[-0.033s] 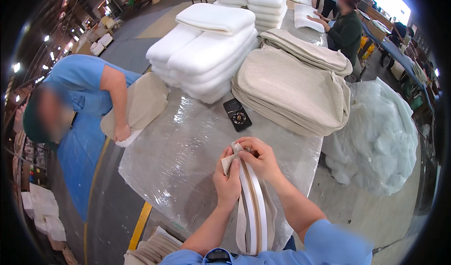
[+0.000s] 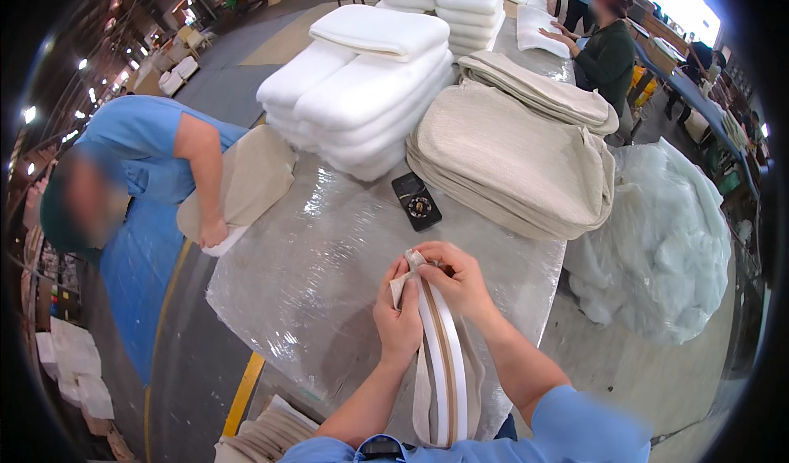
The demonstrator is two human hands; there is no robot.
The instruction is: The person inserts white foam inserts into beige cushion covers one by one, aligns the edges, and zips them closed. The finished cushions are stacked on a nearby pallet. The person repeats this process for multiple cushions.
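Over the desk, both hands, nearly closed, pinch the fabric strip at one end. Their grip looks unchanged, seemingly mid-adjustment.

Left hand, right hand: both bare, 5-fingered. 2 forearms, bare too. Shirt light blue; right sleeve same blue, short, loose, partly blurred. 1 black rounded object at chest, kind unclear.
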